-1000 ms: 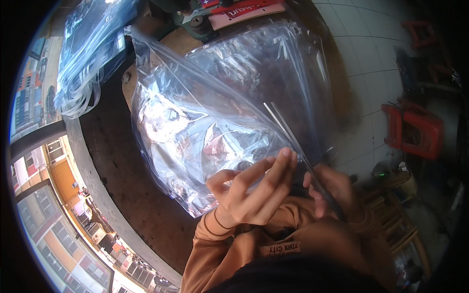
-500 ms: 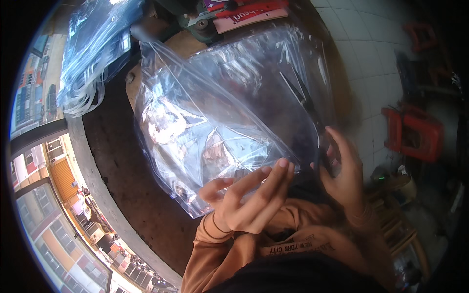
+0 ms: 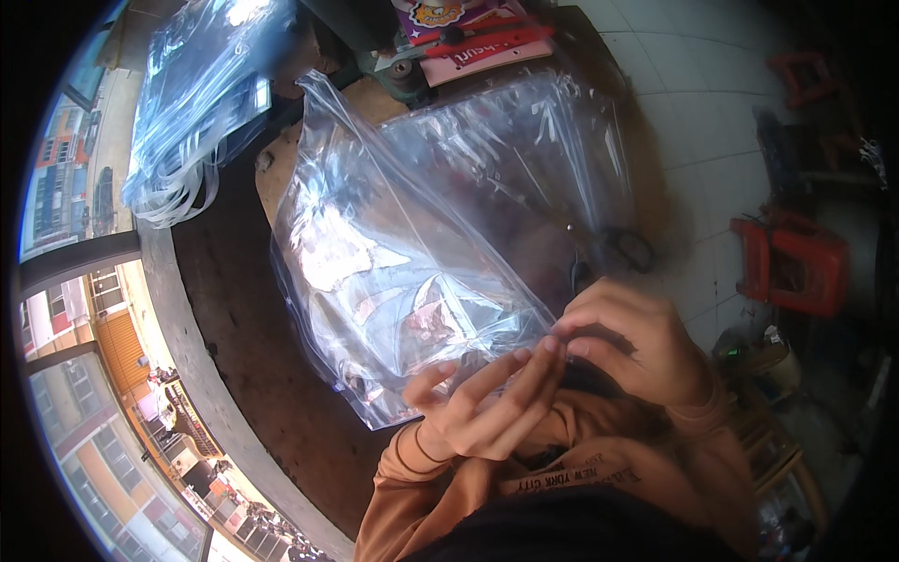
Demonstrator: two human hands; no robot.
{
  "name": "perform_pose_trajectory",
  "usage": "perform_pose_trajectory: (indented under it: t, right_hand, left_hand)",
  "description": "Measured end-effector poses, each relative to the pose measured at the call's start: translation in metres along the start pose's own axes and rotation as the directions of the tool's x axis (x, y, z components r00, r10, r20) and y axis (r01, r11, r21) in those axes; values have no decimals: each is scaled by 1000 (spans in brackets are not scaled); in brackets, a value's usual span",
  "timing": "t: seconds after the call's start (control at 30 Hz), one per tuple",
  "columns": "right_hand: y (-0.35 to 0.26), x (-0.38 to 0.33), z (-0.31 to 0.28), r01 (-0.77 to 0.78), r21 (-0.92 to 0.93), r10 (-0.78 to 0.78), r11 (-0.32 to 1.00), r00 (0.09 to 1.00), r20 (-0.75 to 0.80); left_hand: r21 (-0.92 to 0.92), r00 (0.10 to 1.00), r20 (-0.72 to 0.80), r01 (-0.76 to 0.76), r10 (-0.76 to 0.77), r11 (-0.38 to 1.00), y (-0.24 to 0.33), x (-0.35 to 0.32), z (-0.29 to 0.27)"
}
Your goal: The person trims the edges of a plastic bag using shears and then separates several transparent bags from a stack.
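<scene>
A large clear plastic bag (image 3: 412, 234) hangs in front of me, crinkled and shiny. My left hand (image 3: 482, 403) holds its lower edge with the fingers stretched out along the plastic. My right hand (image 3: 632, 342) pinches the same edge between thumb and fingertips, right beside the left fingertips. Both sleeves are orange-brown. Dark scissors (image 3: 609, 253) lie on the table behind the bag, partly seen through it.
A stack of clear plastic bags (image 3: 192, 103) lies at the upper left on the dark wooden table (image 3: 239, 318). A pink and red package (image 3: 478, 33) sits at the top. A red plastic stool (image 3: 796, 262) stands on the tiled floor at right.
My right hand has slid left along the bag's lower edge and now pinches it next to the left fingertips. The bag has shifted slightly and spread wider.
</scene>
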State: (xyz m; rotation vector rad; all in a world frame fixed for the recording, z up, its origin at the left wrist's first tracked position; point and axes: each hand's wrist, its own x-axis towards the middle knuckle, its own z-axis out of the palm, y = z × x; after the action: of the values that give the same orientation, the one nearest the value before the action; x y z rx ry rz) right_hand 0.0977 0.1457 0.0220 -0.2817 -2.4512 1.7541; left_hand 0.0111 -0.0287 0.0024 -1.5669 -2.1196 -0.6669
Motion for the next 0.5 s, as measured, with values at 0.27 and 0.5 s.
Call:
perform_pose_trajectory:
  t: [0.27, 0.5]
  right_hand:
    - [4, 4, 4, 222, -257, -236, 941, 972, -23]
    - [5, 7, 6, 409, -392, -427, 824, 903, 43]
  left_hand:
    - [-39, 1000, 2, 0, 0, 999, 1, -2, -6]
    - [24, 1000, 1, -13, 13, 1000, -1, -3, -8]
